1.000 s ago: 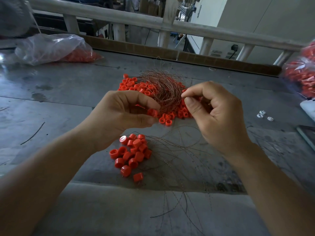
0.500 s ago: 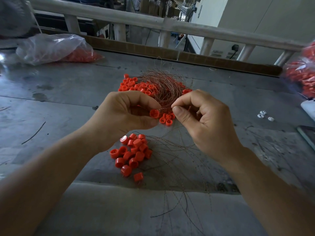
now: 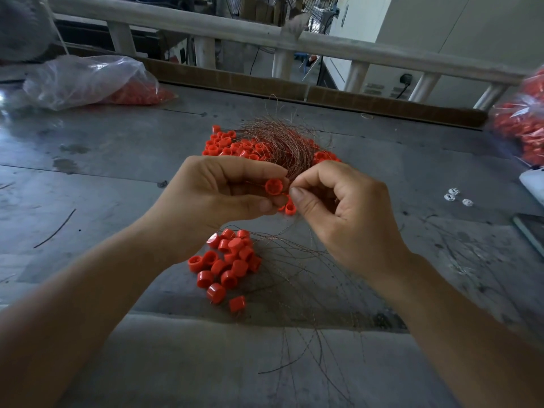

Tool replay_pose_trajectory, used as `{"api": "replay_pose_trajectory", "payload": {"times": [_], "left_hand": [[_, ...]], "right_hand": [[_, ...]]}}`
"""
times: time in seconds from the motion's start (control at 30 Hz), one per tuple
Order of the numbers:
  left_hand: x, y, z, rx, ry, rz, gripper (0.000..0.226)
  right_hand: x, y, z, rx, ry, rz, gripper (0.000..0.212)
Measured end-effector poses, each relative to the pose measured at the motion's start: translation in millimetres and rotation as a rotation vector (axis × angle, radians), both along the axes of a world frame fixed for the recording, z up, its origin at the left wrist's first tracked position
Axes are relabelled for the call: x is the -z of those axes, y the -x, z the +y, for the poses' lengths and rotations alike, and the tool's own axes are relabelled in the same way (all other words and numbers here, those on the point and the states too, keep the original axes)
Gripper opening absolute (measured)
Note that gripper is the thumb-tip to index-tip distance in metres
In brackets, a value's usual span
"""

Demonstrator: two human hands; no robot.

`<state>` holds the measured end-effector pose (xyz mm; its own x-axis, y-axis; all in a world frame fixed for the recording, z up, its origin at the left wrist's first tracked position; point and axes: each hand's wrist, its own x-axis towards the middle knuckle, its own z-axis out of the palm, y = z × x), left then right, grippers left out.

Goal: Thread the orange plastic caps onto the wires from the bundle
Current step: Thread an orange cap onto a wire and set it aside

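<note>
The grey table (image 3: 88,172) takes up most of the view. Both bare forearms reach in from the near edge and meet over its middle, hands raised a little above the top.

The left hand (image 3: 212,195) is turned palm inward, its fingers curled over and the thumb lying underneath. The right hand (image 3: 347,213) faces it, knuckles up, the lower fingers folded into the palm. The two hands' fingertips are almost touching.

Behind the hands lies the bundle (image 3: 282,145), a tangled coppery nest sitting on the far pile (image 3: 226,145) of orange caps. Its lower strands sweep down to where the fingertips meet. Nearer the person, below the left wrist, sits the near pile (image 3: 226,260). Loose wires (image 3: 309,275) fan out from it towards the table's edge.

One cap (image 3: 273,186) is gripped at the left hand's fingertips, forefinger above and thumb below, with its open mouth turned towards the right hand. The cap sits just beside the right thumb tip.

The right thumb and forefinger are nipped tight together on a wire (image 3: 292,179) from the bundle. The wire is too fine to follow to its end, so I cannot tell if it has entered the cap.
</note>
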<state>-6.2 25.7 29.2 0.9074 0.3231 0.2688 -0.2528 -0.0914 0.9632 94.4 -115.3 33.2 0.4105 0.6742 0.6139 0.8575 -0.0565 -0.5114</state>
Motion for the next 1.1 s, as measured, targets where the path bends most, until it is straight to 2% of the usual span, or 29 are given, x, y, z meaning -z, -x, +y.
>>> {"api": "replay_pose_trajectory", "payload": {"times": [0.43, 1.1], "left_hand": [[2.6, 0.2, 1.3, 0.062, 0.086, -0.017, 0.031], [3.3, 0.3, 0.3, 0.072, 0.061, -0.023, 0.036]], "right_hand": [[0.7, 0.6, 0.7, 0.011, 0.02, 0.05, 0.012], [-2.1, 3.9, -2.7, 0.027, 0.011, 0.064, 0.011]]}}
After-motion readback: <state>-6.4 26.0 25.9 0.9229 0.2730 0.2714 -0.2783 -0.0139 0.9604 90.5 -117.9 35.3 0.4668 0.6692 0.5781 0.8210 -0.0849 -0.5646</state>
